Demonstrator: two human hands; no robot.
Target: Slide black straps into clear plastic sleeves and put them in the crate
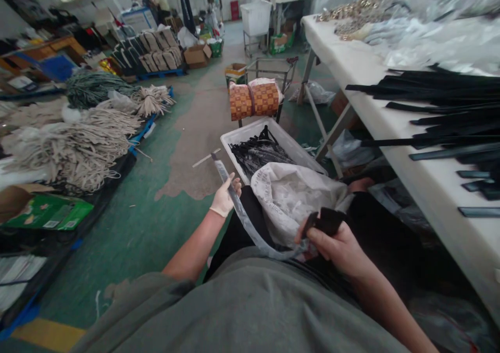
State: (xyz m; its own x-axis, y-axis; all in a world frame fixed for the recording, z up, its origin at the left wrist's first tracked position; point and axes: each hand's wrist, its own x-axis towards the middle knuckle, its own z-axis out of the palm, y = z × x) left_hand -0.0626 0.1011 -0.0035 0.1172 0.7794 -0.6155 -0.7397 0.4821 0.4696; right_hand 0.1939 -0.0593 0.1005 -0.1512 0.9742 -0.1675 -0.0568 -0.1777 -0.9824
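Note:
My left hand [223,198], in a pale glove, is closed around the upper part of a long strap [248,227] with a shiny, grey, plastic-like surface. The strap bows down across my lap toward my right hand [344,246]. That hand is bare and pinches dark, flat strap ends [330,221]; whether these belong to the same strap I cannot tell. Between my knees sits a white woven sack [269,181] with clear plastic wrappers [299,199] inside. Just beyond it, a white plastic bin [302,149] holds many black straps [260,152].
To my right, a white-topped table [390,103] carries black straps [449,105], plastic bags and metal fittings. A checked roll [253,100] lies on a metal frame ahead. Bundled beige cords [78,139] cover a pallet at left. Far back, a person [159,1] sits.

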